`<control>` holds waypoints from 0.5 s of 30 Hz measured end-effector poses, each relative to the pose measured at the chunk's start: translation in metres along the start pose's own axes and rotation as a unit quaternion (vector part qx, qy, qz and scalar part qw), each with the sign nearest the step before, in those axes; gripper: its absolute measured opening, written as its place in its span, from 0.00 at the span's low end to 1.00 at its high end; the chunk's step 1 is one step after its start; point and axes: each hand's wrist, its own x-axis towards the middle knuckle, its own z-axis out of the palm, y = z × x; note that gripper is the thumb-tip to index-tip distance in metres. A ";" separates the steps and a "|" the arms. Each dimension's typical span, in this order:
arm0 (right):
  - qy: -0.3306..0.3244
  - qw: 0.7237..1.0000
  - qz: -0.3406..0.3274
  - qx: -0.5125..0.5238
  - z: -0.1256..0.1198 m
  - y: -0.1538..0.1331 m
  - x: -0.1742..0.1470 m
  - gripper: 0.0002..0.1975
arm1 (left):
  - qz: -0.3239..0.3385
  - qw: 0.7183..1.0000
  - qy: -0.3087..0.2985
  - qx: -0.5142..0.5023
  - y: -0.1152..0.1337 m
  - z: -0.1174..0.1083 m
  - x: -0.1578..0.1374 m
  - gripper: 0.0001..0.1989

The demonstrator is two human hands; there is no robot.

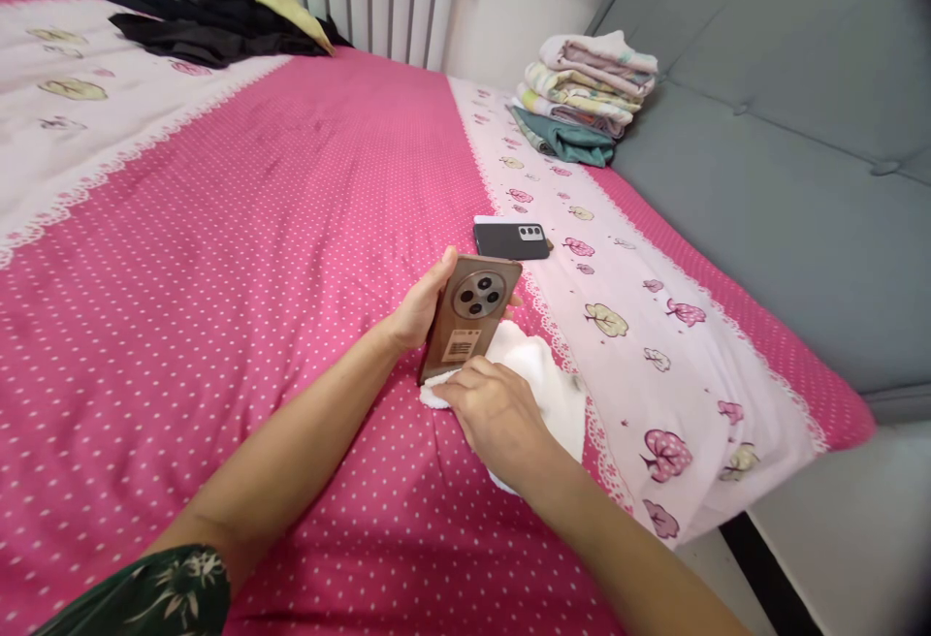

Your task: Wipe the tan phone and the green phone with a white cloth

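Left hand (426,306) gripped phone (471,324) by its sides; right hand (501,413) pinched cloth (549,386) underneath. Phone seemed stiff, slick, breakable, best held edgewise; cloth soft.

Left sleeve (156,597): dark green fabric, pale leafy floral print, hem a curved edge lying around the elbow. Left forearm (291,442) bare from hem to left hand (426,302), also bare. Right forearm (618,539) and right hand (501,413) bare as far as they show; both forearms slim, tapering to narrow wrists.

Phone sticker print (461,346) illegibly small
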 end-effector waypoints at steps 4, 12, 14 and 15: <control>-0.003 1.000 0.003 -0.001 -0.001 0.000 0.001 0.10 | -0.001 1.000 0.000 0.007 0.001 0.000 0.000 0.44; -0.002 1.000 0.002 -0.002 -0.002 -0.001 0.000 0.11 | -0.002 1.000 0.003 0.009 0.001 0.000 0.001 0.43; -0.004 1.000 0.002 -0.002 -0.002 -0.001 0.000 0.11 | -0.001 1.000 0.005 0.012 0.001 0.001 0.001 0.43; -0.005 1.000 0.003 -0.001 -0.002 -0.001 0.000 0.11 | 0.000 1.000 0.005 0.012 0.001 0.001 0.001 0.43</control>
